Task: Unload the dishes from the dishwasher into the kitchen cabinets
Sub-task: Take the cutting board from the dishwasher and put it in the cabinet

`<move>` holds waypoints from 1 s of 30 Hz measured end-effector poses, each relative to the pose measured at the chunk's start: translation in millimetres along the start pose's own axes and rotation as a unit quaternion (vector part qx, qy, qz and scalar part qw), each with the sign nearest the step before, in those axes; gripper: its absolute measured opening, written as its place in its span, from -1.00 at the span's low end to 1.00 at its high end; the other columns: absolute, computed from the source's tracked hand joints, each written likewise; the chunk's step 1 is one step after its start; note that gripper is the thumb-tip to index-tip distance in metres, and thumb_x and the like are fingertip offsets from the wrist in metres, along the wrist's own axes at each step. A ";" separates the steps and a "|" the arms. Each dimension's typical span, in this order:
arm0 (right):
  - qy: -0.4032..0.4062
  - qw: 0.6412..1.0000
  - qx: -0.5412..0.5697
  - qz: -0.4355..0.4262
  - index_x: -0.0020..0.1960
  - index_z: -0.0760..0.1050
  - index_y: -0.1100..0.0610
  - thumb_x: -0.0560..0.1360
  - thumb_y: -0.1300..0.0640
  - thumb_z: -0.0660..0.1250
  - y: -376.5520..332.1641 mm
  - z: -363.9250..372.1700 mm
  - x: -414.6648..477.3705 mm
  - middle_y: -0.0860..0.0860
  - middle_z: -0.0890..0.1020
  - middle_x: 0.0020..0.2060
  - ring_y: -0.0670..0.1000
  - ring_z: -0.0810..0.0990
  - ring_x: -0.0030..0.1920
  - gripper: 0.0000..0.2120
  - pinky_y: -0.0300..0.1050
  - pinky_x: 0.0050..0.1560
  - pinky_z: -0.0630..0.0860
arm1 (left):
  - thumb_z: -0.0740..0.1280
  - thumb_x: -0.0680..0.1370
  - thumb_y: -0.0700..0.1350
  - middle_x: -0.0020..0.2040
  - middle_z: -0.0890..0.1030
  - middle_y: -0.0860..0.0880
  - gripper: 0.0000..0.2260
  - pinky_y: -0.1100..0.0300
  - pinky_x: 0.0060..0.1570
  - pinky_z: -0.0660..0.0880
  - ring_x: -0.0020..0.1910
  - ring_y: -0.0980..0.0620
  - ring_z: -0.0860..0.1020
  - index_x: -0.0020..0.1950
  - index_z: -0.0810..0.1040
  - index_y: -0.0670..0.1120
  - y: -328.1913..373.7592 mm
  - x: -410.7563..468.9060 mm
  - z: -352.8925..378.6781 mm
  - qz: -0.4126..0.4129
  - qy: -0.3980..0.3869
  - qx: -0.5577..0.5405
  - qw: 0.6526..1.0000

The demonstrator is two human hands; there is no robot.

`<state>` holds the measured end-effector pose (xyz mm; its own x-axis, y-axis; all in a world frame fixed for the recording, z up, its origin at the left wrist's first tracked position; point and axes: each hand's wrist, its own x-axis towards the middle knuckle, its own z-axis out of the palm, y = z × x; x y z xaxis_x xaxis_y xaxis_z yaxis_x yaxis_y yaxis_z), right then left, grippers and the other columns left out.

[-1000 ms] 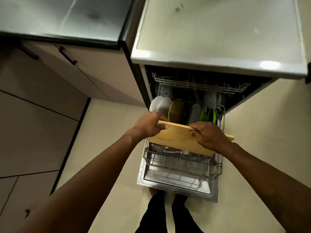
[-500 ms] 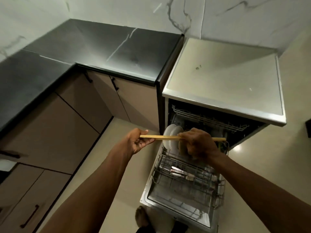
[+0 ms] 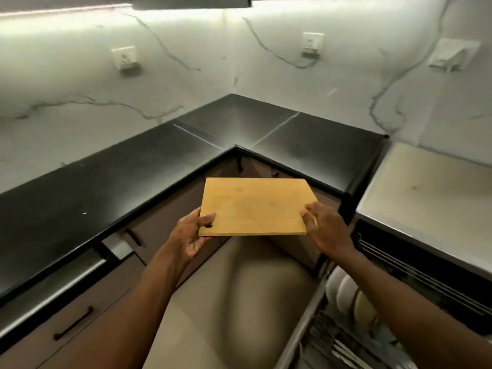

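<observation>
A wooden cutting board [image 3: 255,206] is held flat in the air in front of me, above the floor near the corner of the black counter [image 3: 111,187]. My left hand [image 3: 190,234] grips its near left corner, thumb on top by a small hole. My right hand [image 3: 326,227] grips its near right corner, fingers over the edge. The open dishwasher [image 3: 372,328] is at the lower right, with white plates [image 3: 342,291] standing in its lower rack and cutlery lying beside them.
Brown lower cabinets with dark handles [image 3: 73,327] run under the L-shaped counter. One drawer [image 3: 118,245] at the left stands slightly ajar. A pale worktop [image 3: 431,198] covers the dishwasher. The marble wall carries sockets [image 3: 125,58]. Beige floor [image 3: 239,302] lies below.
Both hands lifted the board out of the dishwasher and swung it left and up, turning it from edge-on to flat. My view rose from the rack to the counter corner and wall.
</observation>
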<state>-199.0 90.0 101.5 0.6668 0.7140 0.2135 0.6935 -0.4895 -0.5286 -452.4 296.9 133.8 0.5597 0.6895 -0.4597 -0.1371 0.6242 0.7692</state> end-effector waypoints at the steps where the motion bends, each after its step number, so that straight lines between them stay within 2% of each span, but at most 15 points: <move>1: 0.009 1.000 0.016 0.011 0.34 0.51 0.10 0.61 -0.13 0.22 -22.2 9.9 13.0 0.08 0.58 0.25 0.11 0.56 0.20 -0.58 0.03 0.22 0.50 | 0.24 0.59 -0.41 0.12 0.65 -0.20 -0.62 0.03 -0.17 0.69 -0.03 -0.10 0.64 0.40 0.47 -0.24 17.4 -3.7 -12.9 0.020 -0.005 -0.004 1.000; 3: 0.022 0.998 0.046 0.047 0.42 0.42 0.13 0.59 -0.16 0.24 -62.4 26.6 33.8 0.12 0.53 0.32 0.16 0.54 0.23 -0.48 0.05 0.25 0.48 | 0.22 0.59 -0.41 -0.03 0.71 -0.13 -0.65 0.06 -0.20 0.68 -0.15 -0.02 0.67 0.36 0.50 -0.22 46.2 -10.6 -36.3 0.054 -0.008 -0.006 0.998; 5: 0.016 0.994 0.087 0.066 0.47 0.36 0.13 0.57 -0.18 0.27 -103.9 41.0 49.7 0.13 0.54 0.29 0.17 0.54 0.22 -0.42 0.04 0.21 0.48 | 0.22 0.60 -0.41 -0.16 0.68 -0.06 -0.66 0.11 -0.24 0.67 -0.27 0.07 0.60 0.34 0.53 -0.19 73.0 -17.3 -62.3 0.090 0.017 0.009 0.996; 8: 0.012 0.992 0.120 0.041 0.49 0.36 0.15 0.57 -0.14 0.32 -154.8 60.0 70.1 0.16 0.57 0.29 0.18 0.56 0.24 -0.40 0.00 0.21 0.48 | 0.29 0.59 -0.37 -0.02 0.56 -0.09 -0.60 0.03 -0.06 0.65 -0.14 0.02 0.43 0.39 0.54 -0.08 105.5 -14.2 -101.6 0.136 0.061 0.020 0.989; 11: 0.037 0.988 0.147 0.030 0.48 0.39 0.16 0.53 -0.13 0.36 -194.6 79.9 87.8 0.15 0.57 0.30 0.16 0.55 0.27 -0.38 0.01 0.28 0.47 | 0.31 0.59 -0.31 0.11 0.58 -0.09 -0.57 -0.13 0.18 0.55 0.03 -0.08 0.42 0.41 0.54 0.04 131.6 -5.9 -128.6 0.174 0.096 0.018 0.980; 13: 0.051 0.986 0.161 0.008 0.46 0.41 0.17 0.52 -0.12 0.38 -217.2 92.0 99.0 0.15 0.57 0.31 0.15 0.56 0.28 -0.39 0.00 0.32 0.47 | 0.30 0.60 -0.29 0.12 0.64 -0.05 -0.57 -0.23 0.23 0.52 0.07 -0.10 0.46 0.41 0.54 0.07 146.0 0.0 -138.5 0.200 0.121 0.012 0.972; 14: 0.055 0.985 0.166 -0.006 0.45 0.42 0.19 0.52 -0.10 0.39 -227.3 96.8 105.5 0.16 0.57 0.31 0.15 0.56 0.28 -0.40 -0.02 0.32 0.46 | 0.29 0.60 -0.29 0.11 0.66 -0.02 -0.57 -0.22 0.19 0.57 0.06 -0.09 0.48 0.40 0.55 0.07 153.0 2.7 -141.7 0.212 0.134 0.009 0.968; 16: 0.057 0.983 0.172 -0.036 0.44 0.43 0.20 0.53 -0.07 0.40 -247.8 104.9 123.8 0.16 0.58 0.31 0.15 0.57 0.28 -0.42 -0.05 0.31 0.45 | 0.27 0.62 -0.29 0.04 0.67 0.02 -0.61 -0.02 -0.12 0.64 -0.04 -0.03 0.51 0.38 0.57 0.04 170.1 8.3 -144.5 0.238 0.166 0.009 0.957; 18: 0.058 0.979 0.185 -0.062 0.44 0.45 0.20 0.54 -0.04 0.41 -266.2 110.9 144.5 0.15 0.57 0.31 0.14 0.56 0.29 -0.45 -0.10 0.30 0.42 | 0.28 0.62 -0.28 -0.01 0.68 0.02 -0.68 0.16 -0.33 0.59 -0.15 0.03 0.55 0.31 0.59 0.01 185.6 14.8 -146.6 0.265 0.203 0.010 0.943; 20: 0.059 0.972 0.208 -0.091 0.42 0.47 0.19 0.53 -0.02 0.42 -284.7 118.2 171.9 0.12 0.57 0.32 0.11 0.55 0.31 -0.47 -0.13 0.32 0.38 | 0.33 0.60 -0.28 0.02 0.71 -0.04 -0.70 0.15 -0.30 0.62 -0.15 0.01 0.65 0.30 0.60 -0.04 202.5 27.2 -150.8 0.299 0.229 0.003 0.926; 22: 0.062 0.964 0.230 -0.122 0.40 0.49 0.17 0.52 -0.02 0.43 -302.1 125.1 199.9 0.10 0.58 0.31 0.09 0.55 0.31 -0.49 -0.09 0.35 0.40 | 0.38 0.58 -0.30 0.06 0.72 -0.11 -0.70 0.10 -0.15 0.66 -0.06 -0.04 0.70 0.27 0.61 -0.05 221.1 38.7 -152.3 0.331 0.239 0.003 0.913; 25: 0.071 0.953 0.250 -0.155 0.36 0.53 0.17 0.52 -0.02 0.43 -319.4 132.6 242.9 0.10 0.61 0.27 0.08 0.59 0.27 -0.53 0.03 0.32 0.49 | 0.41 0.56 -0.27 0.00 0.74 -0.05 -0.72 0.13 -0.06 0.63 -0.04 -0.02 0.70 0.22 0.62 0.00 246.6 60.4 -153.4 0.374 0.263 0.038 0.888; 28: 0.082 0.941 0.278 -0.172 0.32 0.56 0.15 0.52 -0.02 0.44 -334.4 134.4 277.5 0.07 0.64 0.23 0.03 0.61 0.22 -0.58 -0.11 0.28 0.47 | 0.47 0.53 -0.14 -0.03 0.74 0.00 -0.82 0.03 0.01 0.64 -0.03 -0.05 0.71 0.08 0.67 0.09 269.3 77.3 -151.0 0.418 0.298 0.112 0.851; 30: 0.098 0.930 0.299 -0.191 0.29 0.58 0.14 0.52 0.01 0.45 -345.7 135.9 301.0 0.05 0.66 0.19 0.01 0.63 0.18 -0.61 -0.16 0.21 0.48 | 0.47 0.53 -0.08 -0.07 0.73 0.04 -0.84 0.03 -0.08 0.65 -0.09 -0.01 0.71 0.07 0.66 0.14 285.0 86.8 -147.2 0.448 0.325 0.160 0.817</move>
<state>-275.1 542.1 236.8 0.4807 0.6443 0.5948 0.6536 0.1889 -0.7329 -563.2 588.8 247.7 -0.2152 0.9316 0.2928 0.0243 -0.2946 0.9553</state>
